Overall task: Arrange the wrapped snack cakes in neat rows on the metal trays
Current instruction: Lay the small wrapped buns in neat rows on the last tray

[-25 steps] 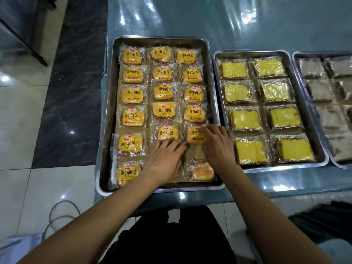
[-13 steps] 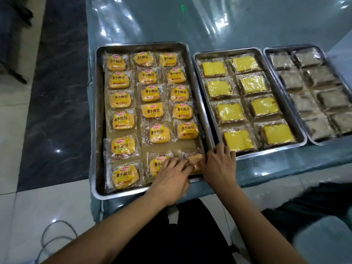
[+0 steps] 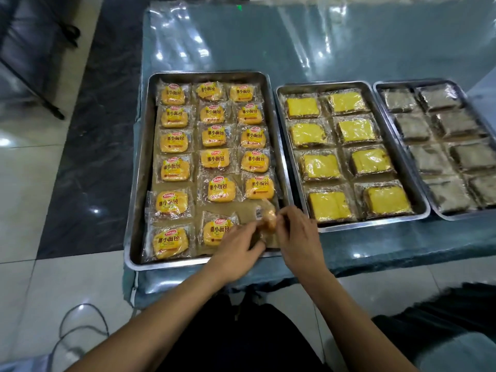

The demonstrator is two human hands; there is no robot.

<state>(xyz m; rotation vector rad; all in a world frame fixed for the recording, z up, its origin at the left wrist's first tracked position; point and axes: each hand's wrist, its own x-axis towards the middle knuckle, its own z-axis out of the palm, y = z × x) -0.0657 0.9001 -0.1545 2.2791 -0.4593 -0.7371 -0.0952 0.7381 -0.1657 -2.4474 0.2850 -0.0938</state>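
Three metal trays sit side by side on a plastic-covered table (image 3: 349,49). In the left tray (image 3: 139,167), labelled yellow snack cakes (image 3: 216,158) lie in three columns. At its near right corner, the left hand (image 3: 236,253) and right hand (image 3: 298,237) pinch one wrapped cake (image 3: 267,217) between them, label side down. The middle tray (image 3: 295,167) holds yellow slices (image 3: 319,167), the right tray (image 3: 397,135) brownish ones (image 3: 429,159).

Left hand (image 3: 236,253) and right hand (image 3: 298,234) meet, fingers curled, pinching together.

bare forearms (image 3: 150,328), no sleeves, dark clothing (image 3: 236,342) below.
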